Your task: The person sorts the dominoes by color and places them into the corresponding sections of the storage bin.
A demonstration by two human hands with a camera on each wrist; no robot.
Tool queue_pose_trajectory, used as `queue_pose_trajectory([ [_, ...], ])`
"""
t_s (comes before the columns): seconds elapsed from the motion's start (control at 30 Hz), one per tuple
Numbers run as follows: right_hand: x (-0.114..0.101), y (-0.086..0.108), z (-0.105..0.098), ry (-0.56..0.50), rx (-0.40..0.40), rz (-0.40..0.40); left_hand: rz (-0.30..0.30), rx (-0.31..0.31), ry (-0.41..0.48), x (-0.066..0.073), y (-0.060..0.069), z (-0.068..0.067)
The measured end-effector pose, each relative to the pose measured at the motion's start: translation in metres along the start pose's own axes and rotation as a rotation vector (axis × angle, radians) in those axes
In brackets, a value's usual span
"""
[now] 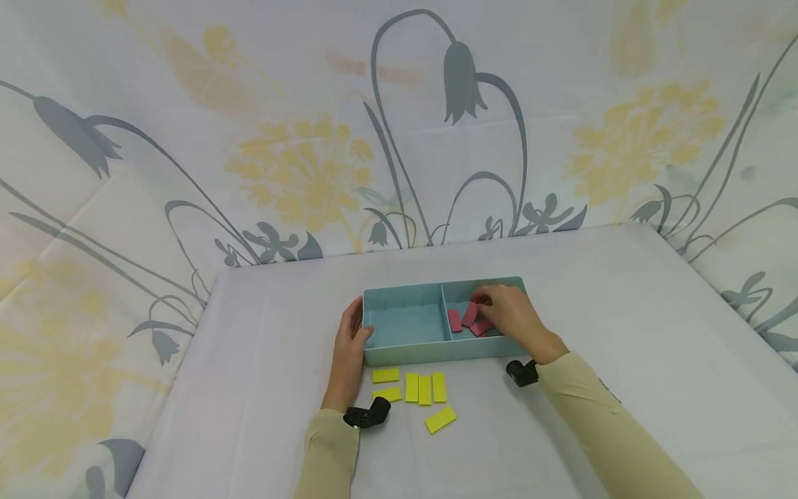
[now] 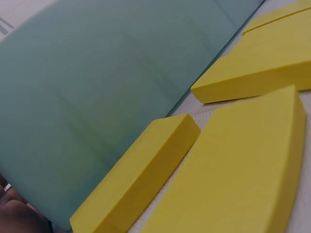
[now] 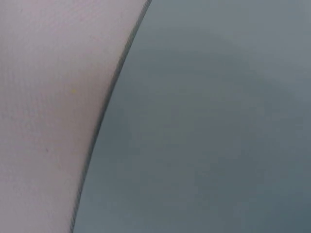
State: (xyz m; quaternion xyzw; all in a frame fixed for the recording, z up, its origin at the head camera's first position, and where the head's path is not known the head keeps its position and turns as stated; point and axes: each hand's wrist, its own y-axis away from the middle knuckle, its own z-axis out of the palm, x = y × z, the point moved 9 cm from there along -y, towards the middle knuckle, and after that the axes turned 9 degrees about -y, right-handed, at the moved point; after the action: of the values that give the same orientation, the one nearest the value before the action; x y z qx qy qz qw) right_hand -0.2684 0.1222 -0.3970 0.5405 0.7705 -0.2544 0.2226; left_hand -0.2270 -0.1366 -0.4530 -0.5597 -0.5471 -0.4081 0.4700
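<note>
A light blue two-compartment tray lies on the white cloth. My left hand holds its left end, thumb over the rim and fingers along the outer wall; a bit of that hand shows at the lower left of the left wrist view. Over the smaller right compartment, my right hand pinches a red block between thumb and fingertips. Beside it, more red blocks lie in that compartment, partly hidden by the hand. The right wrist view shows only the tray's wall and pale cloth.
Several yellow blocks lie on the cloth in front of the tray, some close to its front wall. One yellow block sits nearer to me, at an angle. A flower-patterned cloth hangs behind and at both sides.
</note>
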Motion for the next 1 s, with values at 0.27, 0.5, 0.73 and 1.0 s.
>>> queue_pose_trajectory([
  [0.27, 0.001, -0.001, 0.008, -0.006, -0.074, -0.004, -0.008, 0.006, 0.005, -0.001, 0.000, -0.001],
  [0.5, 0.000, -0.001, 0.009, -0.027, -0.110, 0.001, -0.009, 0.005, 0.006, 0.000, 0.000, 0.000],
  [0.73, 0.000, 0.000, 0.009, -0.036, -0.101, -0.019, -0.003, 0.007, 0.004, 0.000, 0.000, 0.000],
  [1.0, 0.002, 0.000, 0.012, -0.066, -0.111, -0.025, 0.004, 0.018, 0.027, -0.001, -0.001, -0.001],
])
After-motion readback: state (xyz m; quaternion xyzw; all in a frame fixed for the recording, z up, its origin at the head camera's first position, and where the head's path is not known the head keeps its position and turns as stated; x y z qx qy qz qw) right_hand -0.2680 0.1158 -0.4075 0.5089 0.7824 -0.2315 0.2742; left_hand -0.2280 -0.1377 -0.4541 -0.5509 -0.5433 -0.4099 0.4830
